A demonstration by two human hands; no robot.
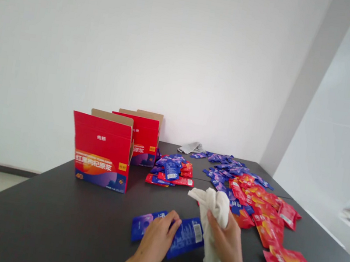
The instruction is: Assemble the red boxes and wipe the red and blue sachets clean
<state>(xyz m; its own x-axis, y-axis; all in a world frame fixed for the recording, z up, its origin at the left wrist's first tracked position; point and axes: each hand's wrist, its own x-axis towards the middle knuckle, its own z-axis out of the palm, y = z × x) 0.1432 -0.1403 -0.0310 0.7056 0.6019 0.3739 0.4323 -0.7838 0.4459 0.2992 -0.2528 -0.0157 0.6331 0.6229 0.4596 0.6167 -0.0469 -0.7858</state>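
Observation:
My left hand (157,236) is closed, with its thumb and fingers pinching the near end of a blue drink pouch (187,239). The pouch is tilted, and a white barcode label shows on its face. A second blue pouch (140,226) with a purple picture lies on the table just left of and behind this hand, partly hidden by it. Bunched in my right hand (227,241) is a white cloth (222,207), its end hanging down beside the blue pouch. I cannot tell whether the cloth touches the pouch.
Two open red cartons (102,146) stand at the left of the dark table (79,231). A mixed pouch pile (171,170) lies beside them. Red pouches (267,216) and blue pouches (226,170) spread along the right side. A grey cloth (191,147) lies at the back.

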